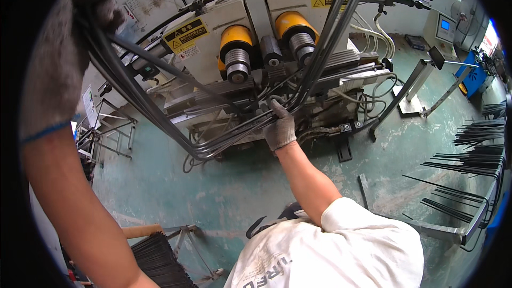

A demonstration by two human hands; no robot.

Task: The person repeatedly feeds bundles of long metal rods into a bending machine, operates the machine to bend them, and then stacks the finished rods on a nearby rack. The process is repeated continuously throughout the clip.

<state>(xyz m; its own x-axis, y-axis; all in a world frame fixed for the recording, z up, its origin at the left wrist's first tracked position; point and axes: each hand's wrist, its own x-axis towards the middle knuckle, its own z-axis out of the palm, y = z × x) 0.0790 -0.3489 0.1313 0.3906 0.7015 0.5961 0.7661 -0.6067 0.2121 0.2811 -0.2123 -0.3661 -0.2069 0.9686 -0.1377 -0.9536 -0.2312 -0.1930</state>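
Note:
A bundle of several dark metal rods (205, 153), bent into a wide U shape, hangs in front of a bending machine. At the upper left my left hand (63, 56), in a dirty grey knit glove, is raised and closed around one side of the bundle. My right hand (280, 129), gloved the same way, grips the lower stretch of the rods near the middle of the view. From my left hand, one rod slants apart from the others toward the machine. The other side of the U rises past the top edge.
The machine has two yellow cylinders (236, 37) with ribbed metal rollers (238, 64) and hoses below. At right stand a metal post frame (405, 93) and a rack of black rods (469, 162). A control box (446, 28) stands beyond. Dark rods (154, 264) are stacked at lower left.

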